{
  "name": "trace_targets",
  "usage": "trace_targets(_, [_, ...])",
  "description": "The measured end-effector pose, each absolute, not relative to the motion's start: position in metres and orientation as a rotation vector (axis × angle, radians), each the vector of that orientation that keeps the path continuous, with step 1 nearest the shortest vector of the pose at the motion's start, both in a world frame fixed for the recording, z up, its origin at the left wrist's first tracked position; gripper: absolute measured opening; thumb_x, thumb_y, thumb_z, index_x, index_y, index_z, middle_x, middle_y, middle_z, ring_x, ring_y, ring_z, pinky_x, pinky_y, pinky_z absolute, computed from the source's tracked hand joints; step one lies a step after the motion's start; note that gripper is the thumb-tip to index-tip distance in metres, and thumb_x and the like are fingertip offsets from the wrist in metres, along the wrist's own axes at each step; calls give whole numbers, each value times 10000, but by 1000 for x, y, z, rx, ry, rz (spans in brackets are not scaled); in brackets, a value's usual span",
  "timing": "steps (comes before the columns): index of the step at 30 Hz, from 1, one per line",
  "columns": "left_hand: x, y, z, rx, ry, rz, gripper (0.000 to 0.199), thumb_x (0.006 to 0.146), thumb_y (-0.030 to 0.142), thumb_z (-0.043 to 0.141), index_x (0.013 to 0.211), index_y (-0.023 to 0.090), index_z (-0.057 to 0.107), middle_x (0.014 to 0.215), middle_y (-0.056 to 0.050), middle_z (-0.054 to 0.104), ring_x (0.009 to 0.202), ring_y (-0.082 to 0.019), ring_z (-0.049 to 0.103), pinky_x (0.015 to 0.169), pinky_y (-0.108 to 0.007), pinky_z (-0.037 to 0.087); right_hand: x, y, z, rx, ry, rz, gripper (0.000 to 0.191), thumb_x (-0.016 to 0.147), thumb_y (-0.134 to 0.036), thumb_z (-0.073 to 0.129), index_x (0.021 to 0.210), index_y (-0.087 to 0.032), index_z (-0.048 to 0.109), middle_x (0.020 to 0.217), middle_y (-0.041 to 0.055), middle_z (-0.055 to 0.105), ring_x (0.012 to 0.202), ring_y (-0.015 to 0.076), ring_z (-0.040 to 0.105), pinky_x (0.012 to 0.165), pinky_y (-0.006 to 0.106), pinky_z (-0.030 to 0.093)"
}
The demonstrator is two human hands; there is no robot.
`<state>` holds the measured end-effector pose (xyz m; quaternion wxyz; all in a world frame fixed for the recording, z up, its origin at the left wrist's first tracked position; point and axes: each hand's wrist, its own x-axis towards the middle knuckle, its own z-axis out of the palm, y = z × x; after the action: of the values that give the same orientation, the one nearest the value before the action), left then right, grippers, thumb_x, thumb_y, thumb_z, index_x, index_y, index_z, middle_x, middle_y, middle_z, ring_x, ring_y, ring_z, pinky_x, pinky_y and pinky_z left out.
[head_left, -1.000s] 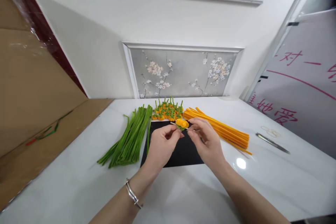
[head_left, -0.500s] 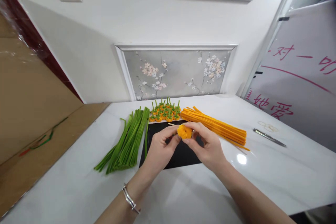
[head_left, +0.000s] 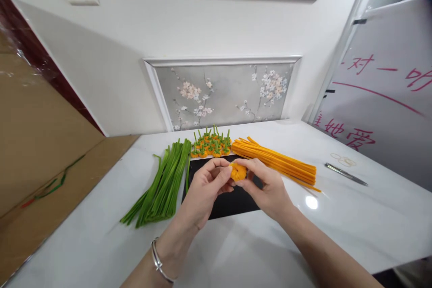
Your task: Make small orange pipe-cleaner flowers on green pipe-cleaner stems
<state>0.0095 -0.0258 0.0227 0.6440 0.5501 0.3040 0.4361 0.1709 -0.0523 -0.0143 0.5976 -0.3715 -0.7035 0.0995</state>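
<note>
A small orange fuzzy piece [head_left: 238, 172], round and ribbed, is held above a black mat [head_left: 232, 204]. My left hand [head_left: 208, 186] pinches its left side between thumb and fingers. On its right side, the thumb and index finger of my right hand [head_left: 266, 184] grip it. Bundled green fuzzy stems [head_left: 165, 184] lie left of the mat, and bundled orange fuzzy stems [head_left: 276, 159] lie to the right. Behind the mat stands a group of small orange pieces with green tops [head_left: 212, 143].
Silver tweezers [head_left: 346, 174] and pale rubber bands [head_left: 343, 160] lie on the white table [head_left: 371, 225] at the right. Brown cardboard [head_left: 43, 144] borders the table at the left. A wall with a framed floral panel [head_left: 226, 94] rises behind.
My left thumb has moved up onto the orange piece's left edge, and the left fingers have curled beneath it. The piece has turned slightly. The view has shifted a little.
</note>
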Motion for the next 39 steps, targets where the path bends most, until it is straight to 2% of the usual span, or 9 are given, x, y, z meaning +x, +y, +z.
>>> trace_targets(4, [8, -25, 23, 1192, 632, 1033, 184, 810, 319, 721, 892, 175, 642, 860, -5, 632, 753, -87, 590, 716, -201, 538, 172, -52, -15, -829, -1551, 309, 421, 818, -194, 690, 1222, -280, 608, 1094, 54, 635, 827, 168, 603, 686, 301, 544])
trace_targets(8, [8, -24, 22, 1189, 598, 1052, 209, 806, 299, 728, 975, 182, 687, 987, -32, 648, 861, -112, 612, 780, -221, 548, 172, -50, -18, -731, -1459, 431, 373, 830, -180, 671, 1183, -289, 623, 978, 35, 623, 779, 153, 626, 670, 286, 566])
trace_targets(16, [9, -24, 18, 1260, 621, 1022, 179, 786, 290, 745, 926, 182, 717, 887, -21, 669, 771, -96, 608, 748, -217, 545, 170, -52, -17, -837, -1536, 262, 254, 843, -179, 651, 1089, -245, 655, 952, 48, 674, 829, 180, 653, 698, 305, 559])
trace_targets(22, [10, -25, 17, 1289, 631, 1034, 189, 745, 262, 777, 916, 188, 742, 898, -28, 690, 770, -109, 630, 764, -244, 555, 168, -50, -22, -731, -1445, 475, 189, 853, -195, 648, 1035, -246, 637, 934, 40, 650, 848, 173, 643, 707, 298, 555])
trace_targets(27, [10, -25, 20, 1226, 616, 1034, 211, 721, 260, 798, 914, 202, 738, 881, -10, 680, 784, -106, 631, 750, -231, 566, 170, -50, -18, -687, -1433, 611, 279, 811, -209, 699, 1080, -259, 640, 984, 32, 645, 866, 163, 639, 721, 281, 559])
trace_targets(29, [9, -25, 21, 1195, 608, 1037, 233, 718, 262, 801, 932, 208, 728, 909, -11, 677, 820, -114, 637, 749, -224, 570, 172, -51, -16, -668, -1407, 663, 300, 810, -252, 701, 1104, -249, 641, 978, 35, 655, 817, 156, 644, 683, 276, 568])
trace_targets(33, [9, -26, 23, 1171, 595, 1044, 230, 728, 249, 798, 926, 211, 687, 848, 12, 653, 771, -92, 631, 711, -204, 577, 174, -50, -15, -705, -1317, 725, 198, 849, -297, 651, 1032, -223, 669, 817, 5, 654, 583, 101, 597, 560, 250, 549])
trace_targets(39, [10, -26, 22, 1183, 605, 1032, 174, 717, 253, 804, 794, 176, 669, 773, 18, 659, 689, -86, 636, 688, -213, 587, 172, -48, -16, -709, -1254, 815, 192, 792, -328, 717, 938, -210, 676, 713, -11, 644, 539, 104, 597, 529, 247, 546])
